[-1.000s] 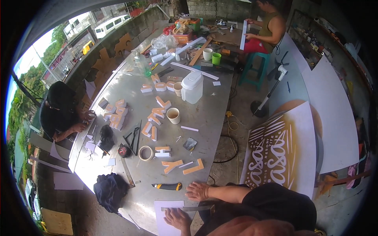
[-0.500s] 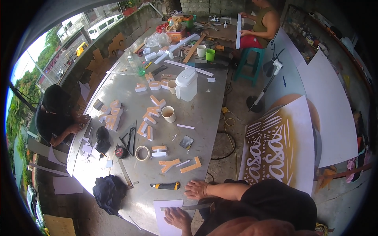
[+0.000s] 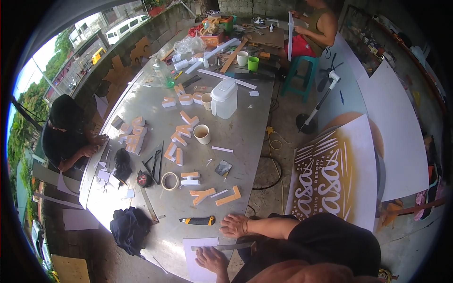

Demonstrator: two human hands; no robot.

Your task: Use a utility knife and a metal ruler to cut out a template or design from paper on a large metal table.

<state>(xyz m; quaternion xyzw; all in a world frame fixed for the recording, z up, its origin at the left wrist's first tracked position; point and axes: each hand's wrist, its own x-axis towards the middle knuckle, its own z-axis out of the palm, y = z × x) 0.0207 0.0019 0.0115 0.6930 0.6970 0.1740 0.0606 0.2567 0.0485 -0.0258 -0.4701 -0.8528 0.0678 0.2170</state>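
My left hand (image 3: 211, 260) lies flat on a white sheet (image 3: 192, 269) at the table's near edge, fingers spread. Its fingertips touch or lie just beside the metal blade of a try square (image 3: 226, 246), whose stock sits at the right, partly against my dark clothing. Higher up, my right hand (image 3: 234, 226) rests palm down on the table edge, its fingers stretched out and holding nothing. A yellow-and-black utility knife (image 3: 199, 220) lies just left of it, apart from the fingers. Cut-out letters, including an L-shaped one (image 3: 229, 196), lie beyond the knife.
On the metal table (image 3: 236, 141) stand a paper cup (image 3: 202, 134) and a lidded plastic pitcher (image 3: 224, 99). Tape (image 3: 170, 181), a tape measure (image 3: 144, 179) and a dark cloth (image 3: 130, 231) lie leftward. One co-worker (image 3: 68, 132) works at left, another (image 3: 321, 28) sits at the back.
Both my hands keep their places. At the back, the seated co-worker's white strip has shifted slightly right. The left co-worker's hands have moved a little.
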